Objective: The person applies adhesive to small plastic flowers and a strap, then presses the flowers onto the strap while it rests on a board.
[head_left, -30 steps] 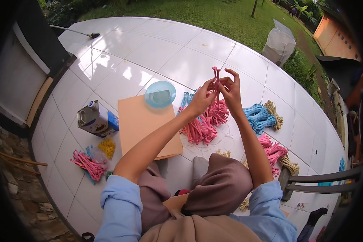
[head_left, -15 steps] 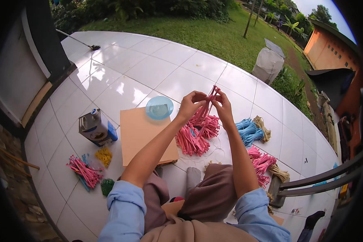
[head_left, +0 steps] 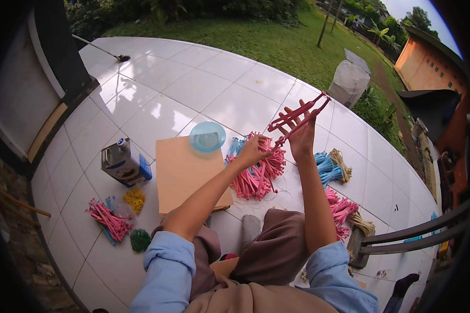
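At the far left, around eight o'clock on the tiled floor (head_left: 156, 94), lies a small pink bundle (head_left: 108, 220) with yellow bits (head_left: 134, 199) and a dark green clump (head_left: 139, 240) beside it. A grey carton (head_left: 121, 164) stands just above them, at about nine o'clock. Toward the centre sits a tan board (head_left: 185, 175) with a blue dish (head_left: 207, 136) at its twelve o'clock edge.

The left hand (head_left: 254, 151) is pinched shut on the lower end of a pink strip piece (head_left: 296, 118), which is lifted above the floor at about one o'clock. The right hand (head_left: 303, 136) holds the same piece higher up, fingers spread behind it, its grip closed on the strips. Directly below the hands lies a pink heap (head_left: 256, 175), the largest pile. To the right are a blue bunch (head_left: 326, 167) and a tan bunch (head_left: 342, 164), then more pink pieces (head_left: 342, 208) at about four o'clock.

Judging by the piles, many pieces appear already made and sorted by colour, while the one in hand looks unfinished. How many remain cannot be told.
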A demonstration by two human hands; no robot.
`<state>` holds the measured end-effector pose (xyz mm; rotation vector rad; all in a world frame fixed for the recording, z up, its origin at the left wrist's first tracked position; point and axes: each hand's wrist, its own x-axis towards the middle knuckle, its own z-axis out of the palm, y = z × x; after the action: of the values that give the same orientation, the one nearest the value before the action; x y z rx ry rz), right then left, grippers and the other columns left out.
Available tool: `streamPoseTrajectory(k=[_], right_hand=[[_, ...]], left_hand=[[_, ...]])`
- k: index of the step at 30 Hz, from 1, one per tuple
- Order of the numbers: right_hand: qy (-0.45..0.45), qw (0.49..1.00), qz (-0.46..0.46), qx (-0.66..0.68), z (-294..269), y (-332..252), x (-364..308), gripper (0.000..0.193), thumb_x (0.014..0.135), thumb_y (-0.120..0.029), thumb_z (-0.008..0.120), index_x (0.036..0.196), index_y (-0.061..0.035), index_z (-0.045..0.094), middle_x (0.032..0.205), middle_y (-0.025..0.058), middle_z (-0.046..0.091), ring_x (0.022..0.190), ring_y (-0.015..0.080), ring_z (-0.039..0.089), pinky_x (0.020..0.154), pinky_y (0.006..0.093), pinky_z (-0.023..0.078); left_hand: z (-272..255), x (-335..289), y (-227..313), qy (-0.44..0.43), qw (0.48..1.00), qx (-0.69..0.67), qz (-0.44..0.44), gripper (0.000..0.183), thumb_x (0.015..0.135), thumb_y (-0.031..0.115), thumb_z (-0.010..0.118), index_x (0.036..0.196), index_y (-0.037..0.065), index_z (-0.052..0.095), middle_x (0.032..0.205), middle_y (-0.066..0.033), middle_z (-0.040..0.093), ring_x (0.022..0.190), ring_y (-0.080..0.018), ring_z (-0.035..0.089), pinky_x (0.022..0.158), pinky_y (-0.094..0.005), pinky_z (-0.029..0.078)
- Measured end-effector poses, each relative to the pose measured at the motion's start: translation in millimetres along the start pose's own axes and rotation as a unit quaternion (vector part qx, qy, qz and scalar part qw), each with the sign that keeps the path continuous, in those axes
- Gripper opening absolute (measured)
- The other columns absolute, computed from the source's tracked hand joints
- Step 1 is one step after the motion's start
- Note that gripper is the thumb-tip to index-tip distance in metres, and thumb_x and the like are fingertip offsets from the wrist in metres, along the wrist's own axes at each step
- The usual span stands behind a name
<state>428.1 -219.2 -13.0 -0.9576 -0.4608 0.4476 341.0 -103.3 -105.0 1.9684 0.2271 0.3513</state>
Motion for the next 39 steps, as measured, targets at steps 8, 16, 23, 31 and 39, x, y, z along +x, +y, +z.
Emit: streamPoseTrajectory(k=[8, 16, 23, 31, 39], right_hand=[[0.078, 0.972, 0.082, 0.207, -20.1, -5.8, 8.5, 0.066, 0.083, -0.069, 0.024, 0.091, -0.0081, 0.048, 0.053, 0.0028, 0.041, 0.050, 0.0176, 0.043, 0.051, 0.0309, 0.039], [0.088, 0.970, 0.055, 0.220, -34.0, -9.7, 8.7, 0.063, 0.083, -0.069, 0.025, 0.056, -0.0124, 0.029, 0.040, -0.0017, 0.021, 0.033, 0.0100, 0.015, 0.040, 0.0250, 0.021], [0.056, 0.997, -0.040, -0.028, -40.2, -9.7, 9.8, 0.053, 0.089, -0.059, 0.030, 0.063, -0.0130, 0.031, 0.047, -0.0047, 0.023, 0.037, 0.0059, 0.018, 0.038, 0.0220, 0.019], [-0.036, 0.968, 0.026, -0.248, -22.0, 18.0, -4.6, 0.027, 0.093, -0.031, 0.046, 0.097, -0.0054, 0.054, 0.066, -0.0027, 0.046, 0.058, 0.0045, 0.041, 0.052, 0.0210, 0.035], [-0.036, 0.918, -0.059, -0.390, 34.8, 15.1, -21.4, 0.026, 0.088, -0.025, 0.053, 0.096, -0.0004, 0.049, 0.073, 0.0098, 0.053, 0.065, 0.0163, 0.051, 0.059, 0.0302, 0.042]], left_hand=[[44.0, -6.5, 19.6, -0.076, 0.986, -0.146, 0.037, 0.032, 0.089, 0.027, 0.051, 0.103, -0.002, 0.054, 0.088, -0.0092, 0.059, 0.077, -0.0157, 0.056, 0.072, -0.0282, 0.046], [49.8, -8.3, 35.9, 0.062, 0.983, -0.158, 0.064, 0.025, 0.092, 0.017, 0.036, 0.107, -0.001, 0.047, 0.070, -0.0143, 0.052, 0.064, -0.0216, 0.052, 0.061, -0.0346, 0.039], [30.8, 13.1, 32.5, 0.114, 0.971, -0.197, 0.076, 0.027, 0.091, 0.012, 0.034, 0.112, 0.004, 0.050, 0.075, -0.0089, 0.057, 0.073, -0.0163, 0.057, 0.072, -0.0301, 0.045], [-2.2, 13.6, 48.3, 0.167, 0.980, -0.092, 0.054, 0.033, 0.089, 0.019, 0.050, 0.119, 0.004, 0.048, 0.106, -0.0137, 0.054, 0.091, -0.0222, 0.058, 0.079, -0.0301, 0.046], [-43.8, -25.5, 99.4, 0.168, 0.961, -0.210, 0.071, 0.036, 0.087, 0.029, 0.057, 0.107, 0.001, 0.050, 0.106, -0.0101, 0.050, 0.094, -0.0161, 0.055, 0.077, -0.0294, 0.050]])
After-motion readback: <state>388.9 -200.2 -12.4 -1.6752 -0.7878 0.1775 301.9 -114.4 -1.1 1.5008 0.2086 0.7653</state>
